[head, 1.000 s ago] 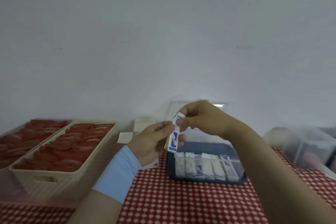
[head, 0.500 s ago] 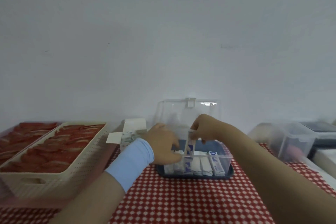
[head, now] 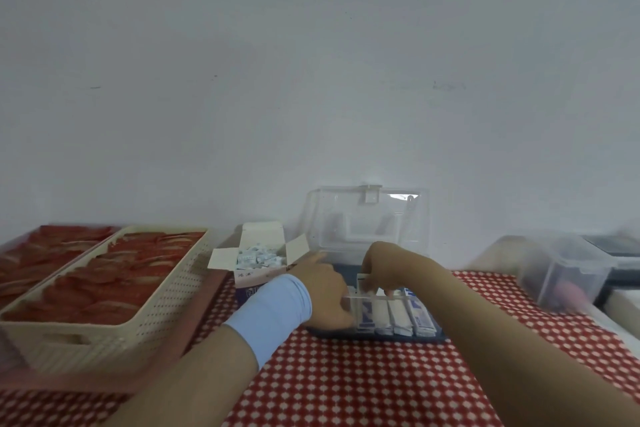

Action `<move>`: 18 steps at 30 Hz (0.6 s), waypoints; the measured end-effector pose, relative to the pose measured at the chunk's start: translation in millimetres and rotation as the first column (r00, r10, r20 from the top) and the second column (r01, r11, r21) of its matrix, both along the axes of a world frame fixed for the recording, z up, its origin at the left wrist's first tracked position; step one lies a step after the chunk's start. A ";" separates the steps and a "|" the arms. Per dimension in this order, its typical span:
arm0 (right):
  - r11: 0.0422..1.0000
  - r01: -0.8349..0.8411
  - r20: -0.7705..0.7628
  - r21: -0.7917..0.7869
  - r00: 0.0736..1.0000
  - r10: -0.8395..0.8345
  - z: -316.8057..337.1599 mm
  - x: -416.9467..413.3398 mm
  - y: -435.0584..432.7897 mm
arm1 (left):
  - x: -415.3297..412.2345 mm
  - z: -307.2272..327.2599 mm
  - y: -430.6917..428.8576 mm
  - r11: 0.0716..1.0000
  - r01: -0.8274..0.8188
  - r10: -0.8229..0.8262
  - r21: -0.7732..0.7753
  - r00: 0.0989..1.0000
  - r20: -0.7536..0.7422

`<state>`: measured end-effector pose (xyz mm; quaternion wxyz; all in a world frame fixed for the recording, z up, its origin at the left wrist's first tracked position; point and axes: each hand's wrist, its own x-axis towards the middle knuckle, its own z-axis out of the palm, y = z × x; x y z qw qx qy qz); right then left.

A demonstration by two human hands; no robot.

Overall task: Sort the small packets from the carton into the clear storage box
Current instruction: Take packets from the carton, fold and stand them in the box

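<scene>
Small white-and-blue packets [head: 398, 317] stand upright in a row along the front of the clear plastic storage box with a dark blue base [head: 381, 339], which sits on the red-and-white checked table [head: 346, 388]. Both forearms reach in from the near edge and meet at the box. The left hand [head: 325, 291], with a pale blue sleeve [head: 273, 312] at its wrist, lies back-up against the box's left end, its fingers curled round the near-left corner in a grip. The right hand [head: 388, 265] arches over the row with fingers bent downward. It pinches the top of one upright packet [head: 362, 282], whose lower part sits in the box at the left of the row. Just behind the left hand, an open white cardboard carton [head: 247, 279] holds a heap of loose sachets [head: 259, 255]. To the left stands a cream perforated basket [head: 156, 308] filled with red items. Behind the hands, the box's clear lid [head: 367, 218] stands open against the white wall [head: 311, 80]. A blurred clear plastic tub [head: 568, 274] sits at the far right.
</scene>
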<state>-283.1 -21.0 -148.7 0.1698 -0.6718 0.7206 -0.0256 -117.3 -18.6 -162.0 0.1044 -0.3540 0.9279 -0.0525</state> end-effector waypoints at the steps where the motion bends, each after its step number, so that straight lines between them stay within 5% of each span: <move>1: 1.000 0.006 -0.011 -0.001 1.000 -0.006 -1.4 2.0 0.4 | -0.5 1.7 1.1 1.000 -0.002 0.002 -0.001 1.000 -0.004; 14: 0.999 0.007 -0.291 -0.036 0.957 -0.018 -1.1 11.9 2.2 | -23.9 8.6 8.9 0.989 -0.113 0.112 0.094 0.994 0.009; 18: 0.997 -0.003 -0.256 -0.071 0.966 -0.016 4.6 8.9 3.9 | -24.0 6.4 5.9 0.987 -0.120 0.122 0.106 0.993 -0.004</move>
